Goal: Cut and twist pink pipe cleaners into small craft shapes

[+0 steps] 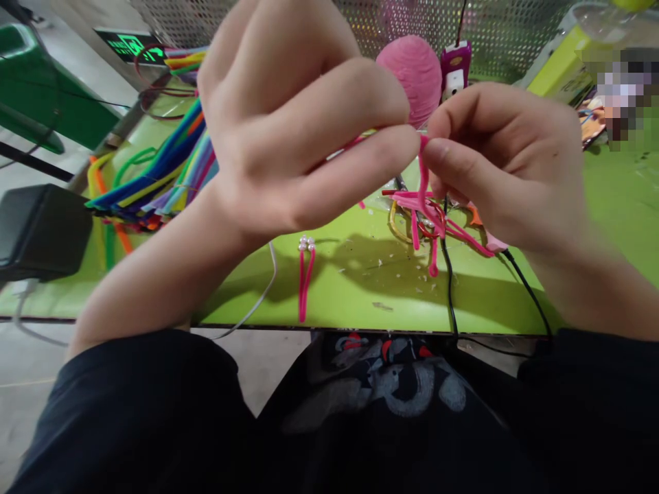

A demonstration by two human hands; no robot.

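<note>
A pink pipe cleaner point(423, 175) hangs bent between my two hands above the table. My right hand point(515, 161) pinches its upper end between thumb and index finger. With fingers curled and closed, my left hand point(303, 130) meets the right fingertips at the same spot; its fingers hide most of what it grips, though a bit of pink shows between them. Below lies a folded pink pipe cleaner with pearl beads point(307, 278) at its top. Under my right hand rests a jumble of pink pipe cleaner pieces point(414, 202), beside the red and yellow handles of a tool.
Bundled coloured pipe cleaners point(159, 178) lie at the left, near a black box point(44, 230) with a white cable. A pink ball point(412, 75) and a purple device point(456, 65) stand at the back. Black cords cross the green table's point(350, 302) front edge.
</note>
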